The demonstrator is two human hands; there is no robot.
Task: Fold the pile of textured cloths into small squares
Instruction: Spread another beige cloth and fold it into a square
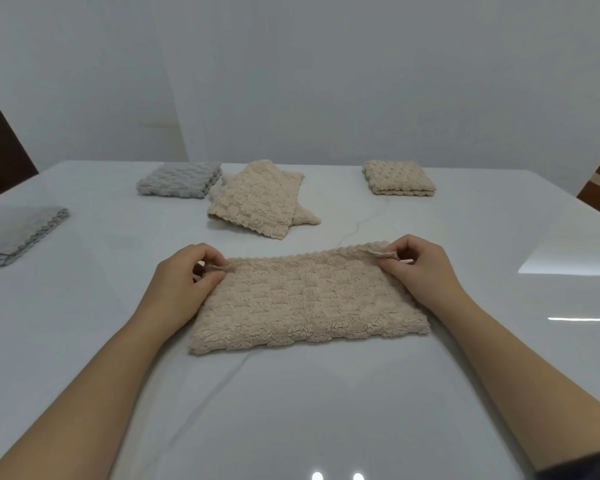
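Observation:
A beige textured cloth (305,299) lies folded in half as a wide rectangle on the white table (291,410) in front of me. My left hand (187,275) pinches its far left corner between thumb and fingers. At the far right corner, my right hand (416,268) pinches the cloth the same way. Both layers' scalloped edges meet along the far side. Behind it lies a loose pile of beige cloths (257,199).
A folded beige square (399,177) sits at the back right. A folded grey cloth (181,179) lies at the back left, and another grey cloth (14,233) rests near the left edge. The wall stands close behind the table.

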